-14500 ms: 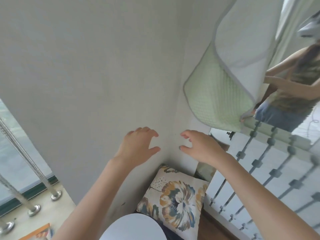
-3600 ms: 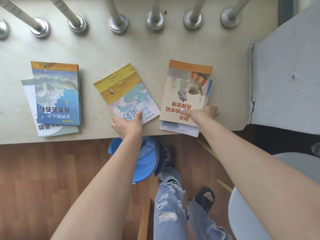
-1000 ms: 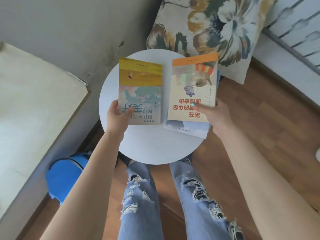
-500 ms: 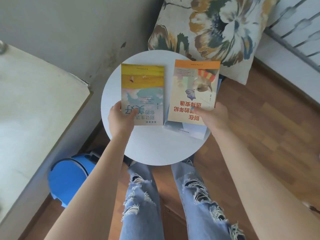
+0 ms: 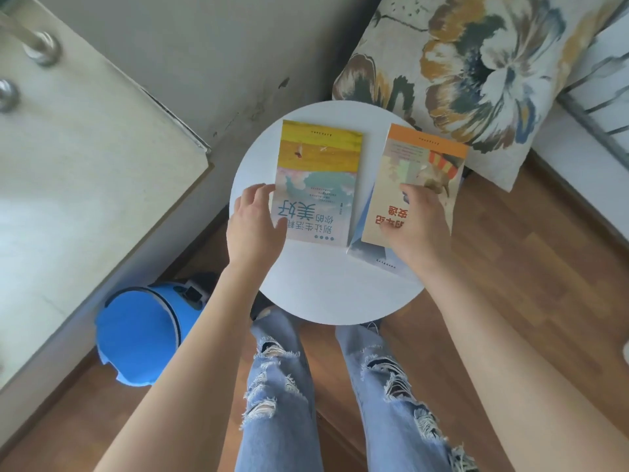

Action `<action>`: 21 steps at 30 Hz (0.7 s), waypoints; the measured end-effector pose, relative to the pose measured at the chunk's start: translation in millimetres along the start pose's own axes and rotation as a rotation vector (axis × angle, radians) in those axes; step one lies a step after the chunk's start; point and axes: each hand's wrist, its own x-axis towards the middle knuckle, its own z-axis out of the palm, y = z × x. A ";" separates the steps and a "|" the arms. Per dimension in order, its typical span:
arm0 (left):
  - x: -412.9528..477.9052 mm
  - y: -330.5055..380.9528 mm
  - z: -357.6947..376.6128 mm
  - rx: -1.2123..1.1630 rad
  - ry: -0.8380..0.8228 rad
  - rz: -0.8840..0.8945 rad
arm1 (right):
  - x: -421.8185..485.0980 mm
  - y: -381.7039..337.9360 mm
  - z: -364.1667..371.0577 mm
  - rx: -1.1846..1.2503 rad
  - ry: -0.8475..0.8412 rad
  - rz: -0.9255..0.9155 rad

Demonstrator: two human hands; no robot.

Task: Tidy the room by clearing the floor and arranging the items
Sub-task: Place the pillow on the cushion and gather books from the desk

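A yellow-and-pastel book (image 5: 320, 172) lies flat on the round white table (image 5: 333, 294). My left hand (image 5: 255, 229) rests at its left edge, fingers relaxed and thumb touching the cover. To the right, an orange-topped book (image 5: 422, 155) sits on a white-and-blue book (image 5: 367, 253), both on the table and overhanging its right rim. My right hand (image 5: 422, 226) lies flat on the orange book, covering part of its title.
A floral cushion (image 5: 476, 63) leans in the corner behind the table. A blue bin (image 5: 136, 335) stands on the wooden floor (image 5: 510, 267) at my left, beside a pale stone ledge (image 5: 85, 185) with metal railing posts (image 5: 41, 49). My legs stand just before the table.
Both hands have lowered the books onto the table. My left hand let go its grip on the yellow book; my right hand slid up onto the orange cover.
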 end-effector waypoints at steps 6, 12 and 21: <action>-12.2 -28.1 -20.8 0.066 0.010 -0.031 | -0.8 -48.5 15.8 -0.137 -0.164 -0.206; -32.1 -70.3 -47.7 0.049 0.074 -0.137 | -7.0 -107.3 42.9 -0.235 -0.252 -0.404; -64.6 -148.0 -78.6 0.097 0.111 -0.280 | -26.9 -207.4 101.9 -0.355 -0.421 -0.666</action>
